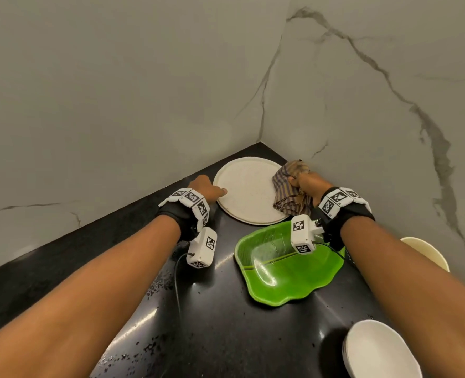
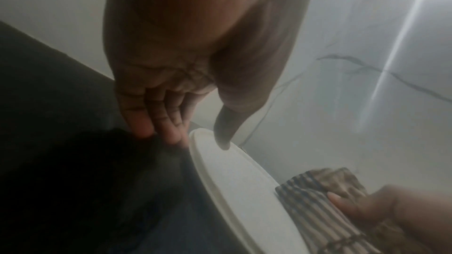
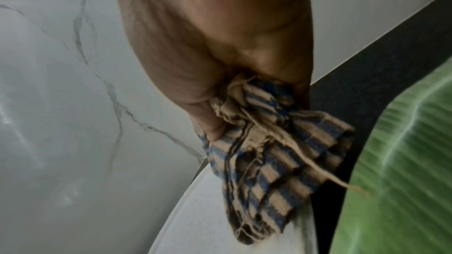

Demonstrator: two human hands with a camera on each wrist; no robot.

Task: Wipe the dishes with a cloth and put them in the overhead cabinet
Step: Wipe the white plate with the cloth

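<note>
A round white plate (image 1: 246, 189) lies flat on the black counter (image 1: 212, 323), pushed into the corner of the marble walls. My left hand (image 1: 215, 190) is at the plate's left edge: its thumb rests on the rim (image 2: 195, 142), and its straight fingers (image 2: 156, 119) point down to the counter beside it. My right hand (image 1: 303, 182) grips a bunched blue-and-tan striped cloth (image 1: 286, 186) over the plate's right edge. In the right wrist view the cloth (image 3: 274, 152) hangs from my fist onto the plate (image 3: 195, 219). No overhead cabinet is in view.
A green tray (image 1: 280, 268) sits just in front of the plate, under my right wrist. White bowls (image 1: 376, 350) stand stacked at the near right, and a cream bowl (image 1: 428, 252) is by the right wall. Marble walls close off the back and right.
</note>
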